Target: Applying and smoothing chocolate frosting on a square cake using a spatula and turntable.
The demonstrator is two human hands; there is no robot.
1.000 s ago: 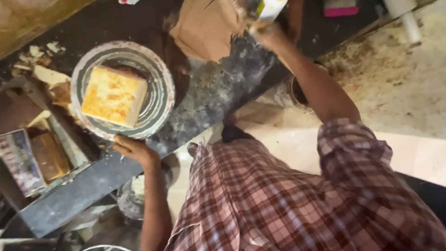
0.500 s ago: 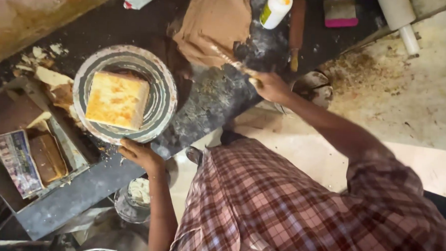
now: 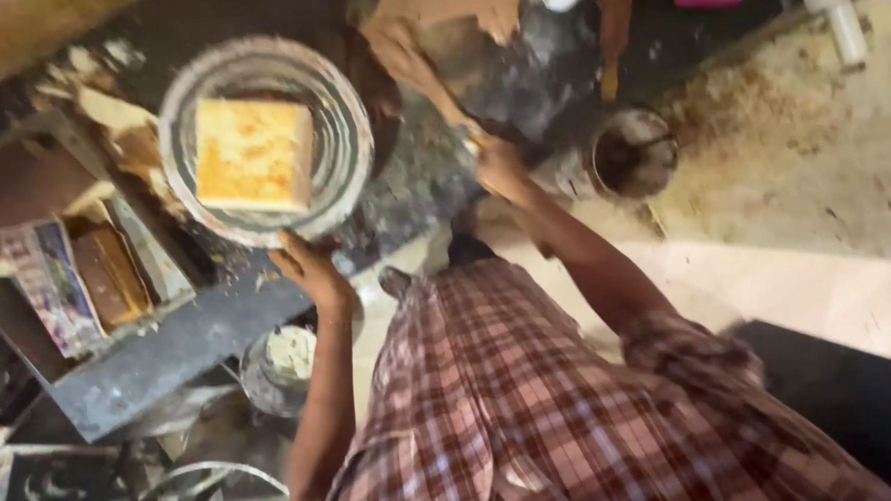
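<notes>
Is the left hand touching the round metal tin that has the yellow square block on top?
Touching. In the head view the left hand has its fingertips against the near rim of the round tin; no gap shows. The yellow block lies apart from the hand.

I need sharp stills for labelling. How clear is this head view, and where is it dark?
Head view: motion blur throughout; the right hand and its thin tool are smeared, the yellow block in the round tin is soft-edged. The lower left under the bench is in shadow; the floor is brightly lit.
</notes>
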